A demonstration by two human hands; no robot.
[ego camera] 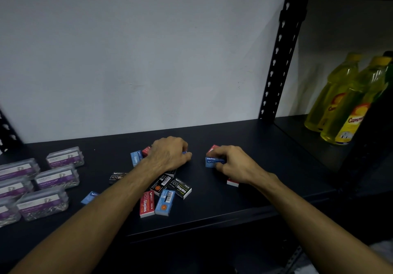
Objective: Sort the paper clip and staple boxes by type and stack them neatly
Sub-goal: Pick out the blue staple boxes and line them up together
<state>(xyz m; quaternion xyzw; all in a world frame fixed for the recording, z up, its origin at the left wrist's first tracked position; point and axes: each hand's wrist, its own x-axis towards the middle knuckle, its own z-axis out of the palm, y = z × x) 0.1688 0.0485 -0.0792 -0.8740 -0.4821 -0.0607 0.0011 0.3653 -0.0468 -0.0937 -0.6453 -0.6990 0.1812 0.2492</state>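
Note:
Small staple boxes in red, blue and black lie scattered on the black shelf (234, 137). My right hand (234, 163) pinches a blue staple box (211, 162), with a red staple box (212, 148) right behind it. My left hand (170, 154) curls over the pile's far side and grips a small blue box (184, 152) that is mostly hidden. A blue box (136, 157) and a red one (146, 150) sit left of that hand. Near the front lie a red box (146, 204), a blue box (165, 202) and black boxes (179, 187). Clear paper clip boxes (56, 177) stand at the left.
Two yellow bottles (338, 103) stand on the neighbouring shelf at the right, behind a black perforated upright (278, 61). A white wall backs the shelf. A red-and-white box (232, 182) lies under my right wrist. A lone blue box (89, 197) lies by my left forearm.

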